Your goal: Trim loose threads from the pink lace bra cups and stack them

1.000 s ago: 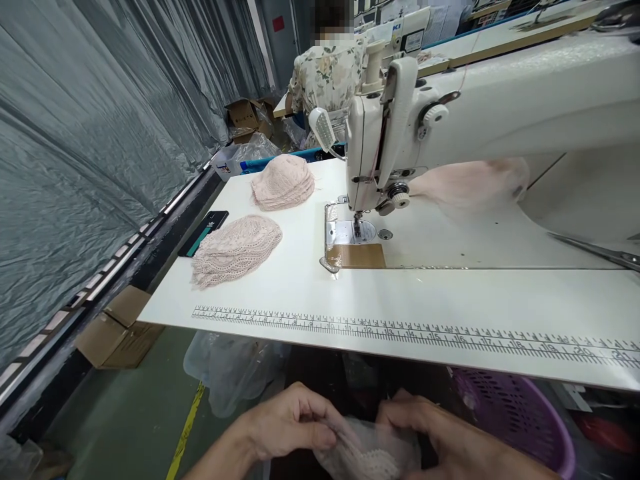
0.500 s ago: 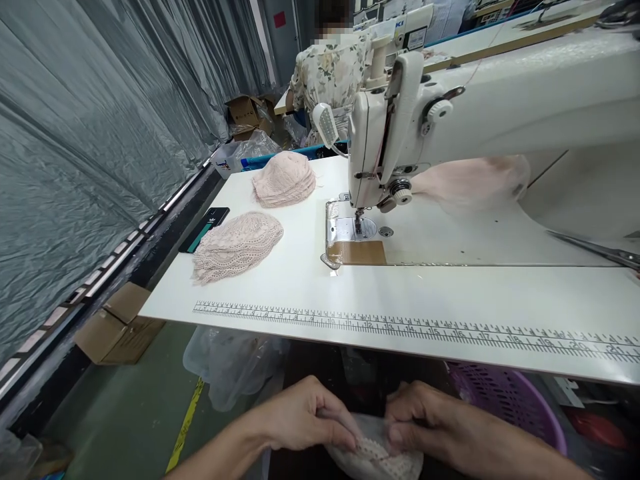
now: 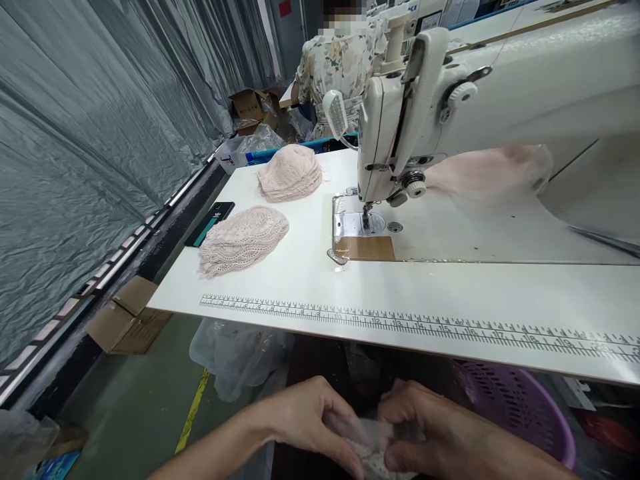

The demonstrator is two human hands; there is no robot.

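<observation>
Holding a pale cloth [image 3: 373, 460] low before the body, the person works with two bare hands, the tabletop's front edge lying just beyond them. The left grip [image 3: 353, 451] has the cloth's left side between thumb and bent fingers, its fingertips partly hidden by the material. The right grip [image 3: 387, 437] pinches the other side between thumb and forefinger. So the cloth sits between both grips, sheer at the top and lacy lower down, its bottom cut off by the view.

Ahead of the grips, the tabletop [image 3: 295, 280] carries a printed ruler [image 3: 420, 325] along its near side. Beyond the left grip and off to its left lies a near pile [image 3: 245, 240] of pink lace pieces, with a far pile [image 3: 291, 175] behind it. A dark phone [image 3: 212, 221] lies just left of the near pile. Straight ahead of the right grip stands the sewing machine [image 3: 385, 127], with pink fabric [image 3: 493, 172] behind its needle end, under the arm.

A purple basket [image 3: 520, 410] sits right of the right grip, below the tabletop. Left of the left grip, clear plastic [image 3: 240, 357] hangs near the floor. Far ahead, a co-worker [image 3: 340, 77] in a floral top faces away.
</observation>
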